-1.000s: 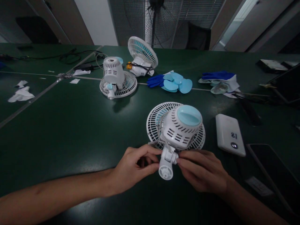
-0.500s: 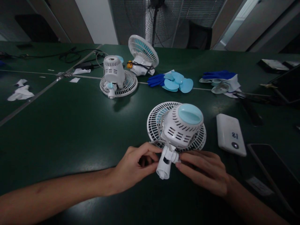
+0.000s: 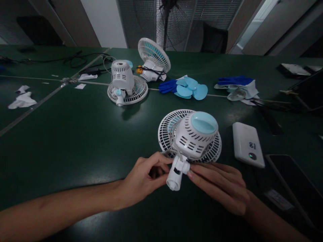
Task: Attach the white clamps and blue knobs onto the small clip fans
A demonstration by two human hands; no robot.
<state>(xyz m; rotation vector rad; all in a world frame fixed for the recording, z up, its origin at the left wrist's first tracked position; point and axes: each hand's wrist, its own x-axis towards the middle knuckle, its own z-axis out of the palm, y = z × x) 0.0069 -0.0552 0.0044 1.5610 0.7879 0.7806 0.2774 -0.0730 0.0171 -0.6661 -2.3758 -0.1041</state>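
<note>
both hands (image 3: 147, 178) at white fan stem (image 3: 174, 178)

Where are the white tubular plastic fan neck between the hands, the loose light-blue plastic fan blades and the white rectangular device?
White tubular plastic fan neck (image 3: 174, 178): head view, on its lower tube.
Loose light-blue plastic fan blades (image 3: 191, 88): head view, near their centre.
White rectangular device (image 3: 244, 143): head view, on its upper face.

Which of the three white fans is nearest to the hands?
The front fan, with left hand and right hand at its neck; the other two fans sit farther back.
</note>
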